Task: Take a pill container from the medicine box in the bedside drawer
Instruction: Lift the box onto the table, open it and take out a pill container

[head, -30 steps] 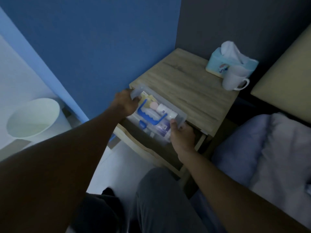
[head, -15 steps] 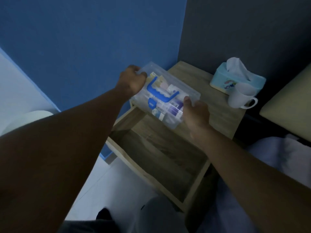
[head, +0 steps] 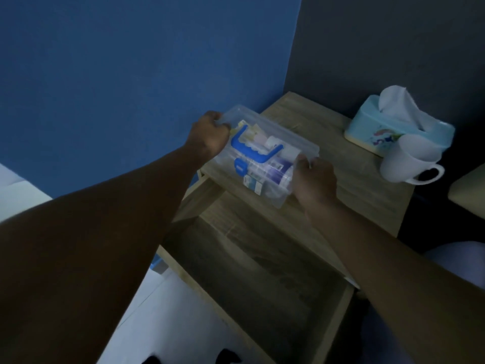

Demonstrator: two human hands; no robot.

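The clear plastic medicine box [head: 296,143] with a blue handle and blue latch rests on or just above the front left of the wooden bedside table top [head: 349,185]. My left hand [head: 210,135] grips its far left end. My right hand [head: 316,181] grips its near right end. Through the closed lid I see white bottles, a purple-labelled container and small packets. The bedside drawer [head: 262,279] stands pulled out below, with nothing visible inside.
A light blue tissue box [head: 367,130] and a white mug [head: 409,164] stand at the back right of the table top. A blue wall is on the left, a dark wall behind. Bedding lies at the right edge.
Both hands lifted the medicine box out of the drawer and carried it up over the table top. The drawer now shows bare.
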